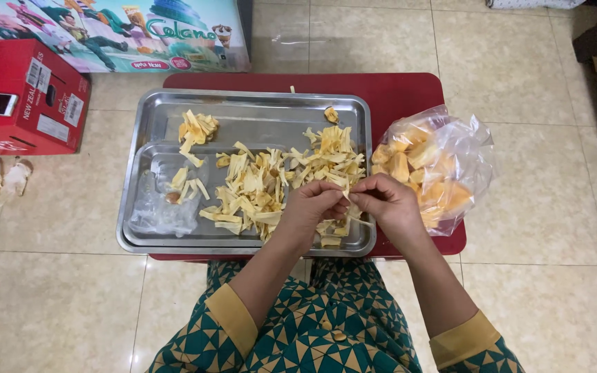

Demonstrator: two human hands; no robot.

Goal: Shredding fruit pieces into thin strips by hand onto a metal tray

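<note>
Yellow fruit strip (346, 195) is pinched between left hand (316, 206) and right hand (390, 204), both grips closed on it above the steel tray (148, 124); tearing seems underway, needing a steady pull apart.

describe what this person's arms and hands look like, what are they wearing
Both hands, the left hand and the right hand, are bare: no gloves, and no rings or watch that I can make out. The forearms are uncovered. Each sleeve is pushed up near the elbow, dark teal with a cream triangle pattern and a wide mustard-yellow cuff.
</note>
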